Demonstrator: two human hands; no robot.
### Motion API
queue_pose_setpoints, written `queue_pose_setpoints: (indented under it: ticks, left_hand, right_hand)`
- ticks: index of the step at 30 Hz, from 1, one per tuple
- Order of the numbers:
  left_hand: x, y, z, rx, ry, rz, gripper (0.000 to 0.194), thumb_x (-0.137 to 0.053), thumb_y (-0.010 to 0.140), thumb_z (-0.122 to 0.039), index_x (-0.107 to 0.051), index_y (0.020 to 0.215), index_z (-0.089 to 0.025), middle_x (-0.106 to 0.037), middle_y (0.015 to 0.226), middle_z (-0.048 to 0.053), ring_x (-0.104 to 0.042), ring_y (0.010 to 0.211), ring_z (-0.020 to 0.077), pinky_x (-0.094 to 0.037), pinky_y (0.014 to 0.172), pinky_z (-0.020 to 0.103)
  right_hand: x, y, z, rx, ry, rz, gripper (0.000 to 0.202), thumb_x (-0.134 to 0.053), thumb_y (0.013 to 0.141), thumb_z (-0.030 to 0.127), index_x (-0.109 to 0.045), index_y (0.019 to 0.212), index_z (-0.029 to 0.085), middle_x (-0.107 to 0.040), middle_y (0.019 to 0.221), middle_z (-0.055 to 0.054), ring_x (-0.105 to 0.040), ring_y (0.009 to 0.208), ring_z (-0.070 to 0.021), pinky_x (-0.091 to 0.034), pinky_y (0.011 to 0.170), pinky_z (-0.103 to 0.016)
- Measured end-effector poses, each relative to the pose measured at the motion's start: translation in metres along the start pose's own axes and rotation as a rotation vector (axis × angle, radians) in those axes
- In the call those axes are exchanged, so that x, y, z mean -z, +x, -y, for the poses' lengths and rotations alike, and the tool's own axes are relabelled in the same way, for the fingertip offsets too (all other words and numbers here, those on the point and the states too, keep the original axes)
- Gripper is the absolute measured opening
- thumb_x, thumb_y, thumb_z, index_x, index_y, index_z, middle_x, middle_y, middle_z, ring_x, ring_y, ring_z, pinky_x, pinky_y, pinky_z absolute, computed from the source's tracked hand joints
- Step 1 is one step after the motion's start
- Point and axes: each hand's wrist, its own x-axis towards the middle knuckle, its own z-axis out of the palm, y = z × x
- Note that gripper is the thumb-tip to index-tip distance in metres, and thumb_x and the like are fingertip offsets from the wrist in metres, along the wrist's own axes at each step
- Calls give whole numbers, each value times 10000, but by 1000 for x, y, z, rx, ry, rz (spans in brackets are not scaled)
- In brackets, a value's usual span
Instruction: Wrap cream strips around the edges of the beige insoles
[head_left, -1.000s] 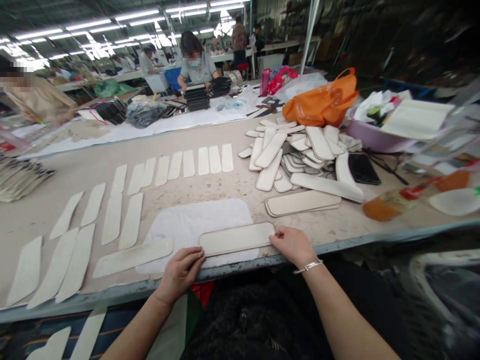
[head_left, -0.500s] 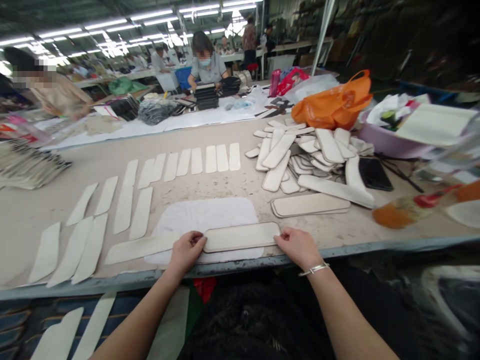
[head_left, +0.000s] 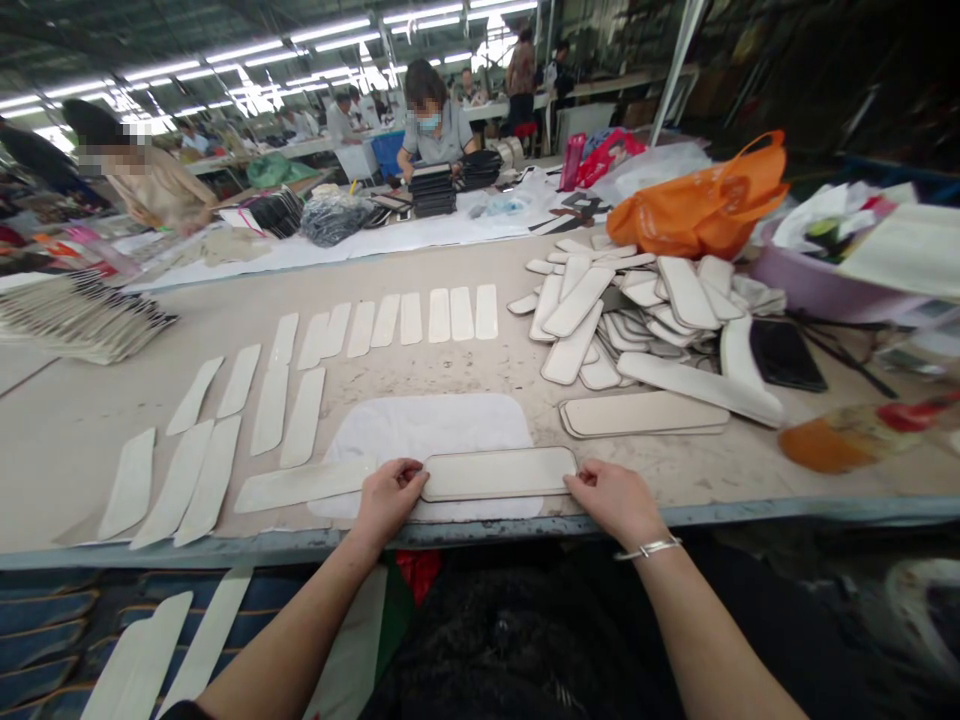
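Note:
A long cream strip [head_left: 499,473] with rounded corners and a dark edge lies level over a white sheet [head_left: 435,422] near the table's front edge. My left hand [head_left: 391,497] pinches its left end. Its right end is between the thumb and fingers of my right hand [head_left: 615,500], which has a silver bangle at the wrist. Beside my left hand, a plain pale strip [head_left: 300,487] lies partly on the white sheet. Behind my right hand rests a small stack of edged strips [head_left: 645,413].
Several pale pieces [head_left: 300,415] lie in rows at left and centre. A heap of edged pieces [head_left: 574,300], an orange bag [head_left: 697,215], a dark phone [head_left: 787,353] and an orange-filled bottle [head_left: 832,437] are at right. People work across the table.
The camera view has shifted, so the table and its contents appear farther right. Both hands keep their hold on the edged strip, which shows little change against the white sheet.

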Motion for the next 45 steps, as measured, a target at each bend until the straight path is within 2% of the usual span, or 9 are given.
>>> queue_pose_setpoints:
  ticks: [17,22,24,26,29,31,34,40,45]
  left_hand:
    - [3,5,0,68,98,72,407,-520,671,-545,-642,883,-220,-665,658,-13,-620,619,167,-464,573,242]
    - [3,4,-1,34,94,24,393,-523,658,-545,-658,842,-226,-679,691,-7,-625,635,170,-480,613,248]
    - [3,4,-1,27,93,21,390,-525,657,-543,-660,846,-230,-686,720,-6,-626,653,172,-483,633,251]
    - [3,4,0,30,95,23,392,-527,654,-541,-659,855,-232,-690,752,-3,-628,677,177,-484,656,256]
    - [3,4,0,58,97,40,406,-523,653,-545,-653,870,-227,-689,756,1,-625,684,182,-484,683,268]
    - [3,4,0,64,98,46,407,-520,659,-546,-650,875,-227,-688,759,4,-625,691,183,-483,696,273]
    - [3,3,-1,42,106,22,388,-520,672,-538,-648,866,-227,-686,774,7,-623,714,185,-481,708,274]
    - [1,0,-4,-10,134,7,365,-491,715,-499,-624,889,-208,-658,742,9,-606,679,175,-481,693,281]
    - [6,-5,-4,-74,119,-82,357,-429,784,-395,-555,1032,-172,-629,842,30,-588,632,151,-492,673,294]
  right_hand:
    - [3,-4,3,-17,-11,-24,198,-496,778,338,-627,701,211,-647,690,-26,-578,688,-175,-353,616,-264]
    - [12,-12,-1,-36,-28,-169,295,-508,798,461,-622,756,192,-631,714,-49,-575,696,-196,-405,642,-288]
    - [11,-18,7,63,13,-287,322,-466,843,447,-621,916,174,-640,853,-76,-577,798,-203,-429,720,-299]
    - [4,-25,23,263,48,-359,412,-440,872,421,-539,1154,138,-594,1092,-116,-526,1015,-218,-405,872,-313]
    - [-20,-35,51,579,32,-318,628,-448,868,470,-323,1363,104,-371,1384,-129,-273,1290,-232,-237,1064,-361]
    - [-35,-38,63,665,4,-244,717,-429,855,541,-259,1394,99,-258,1448,-123,-158,1340,-234,-149,1101,-396]
    - [-47,-39,59,599,-34,-160,785,-367,844,617,-250,1395,71,-172,1470,-144,-88,1357,-243,-92,1110,-417]
    - [-39,-35,18,348,-146,-114,836,-276,841,659,-168,1418,64,-76,1485,-127,-23,1364,-230,-45,1114,-403]
    - [-44,-33,11,318,-191,-147,850,-241,838,670,-167,1415,50,-56,1484,-132,-6,1364,-244,-21,1106,-433]
